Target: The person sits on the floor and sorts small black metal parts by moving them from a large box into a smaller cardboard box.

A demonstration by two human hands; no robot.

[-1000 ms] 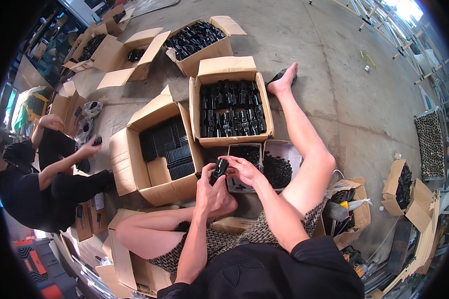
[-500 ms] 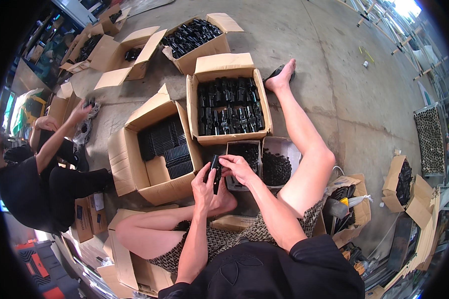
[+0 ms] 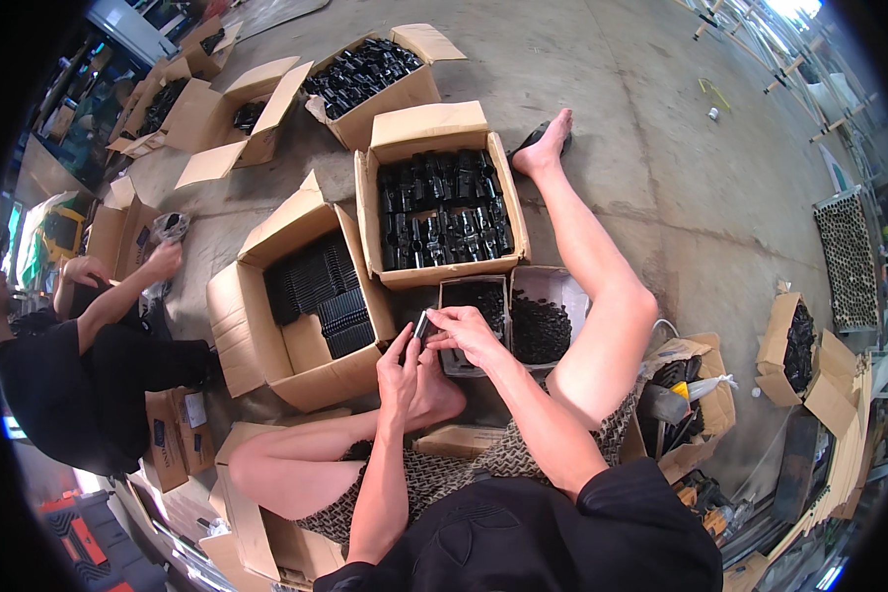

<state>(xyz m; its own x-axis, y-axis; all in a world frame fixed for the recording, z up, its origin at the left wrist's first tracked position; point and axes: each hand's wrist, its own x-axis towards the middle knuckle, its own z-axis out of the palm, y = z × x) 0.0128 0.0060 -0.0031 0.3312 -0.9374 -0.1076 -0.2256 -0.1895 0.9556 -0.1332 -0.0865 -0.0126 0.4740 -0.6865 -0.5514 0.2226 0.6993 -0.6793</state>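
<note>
My left hand [image 3: 399, 367] is closed around a small black tube-like part [image 3: 421, 327], held tilted above my bent leg. My right hand [image 3: 464, 333] meets it from the right, thumb and fingers pinched at its upper end; whether a smaller piece sits between them is hidden. Just beyond my hands is a small box [image 3: 445, 357] of little black pieces, with a whitish tray [image 3: 579, 296] of tiny black pieces beside it. To the left stands a carton [image 3: 296, 367] with rows of flat black parts. Farther off, another carton [image 3: 444, 274] holds upright glossy black parts.
More open cartons with black parts stand at the far left, one being a heaped carton [image 3: 390, 102]. A co-worker [image 3: 79, 375] sits at left, holding a clear bag [image 3: 171, 228]. To my right are a carton of tools [image 3: 696, 444] and a smaller carton [image 3: 777, 340].
The black part has turned in my hands and now shows narrower. My view has shifted slightly. The co-worker's hand with the bag has come lower.
</note>
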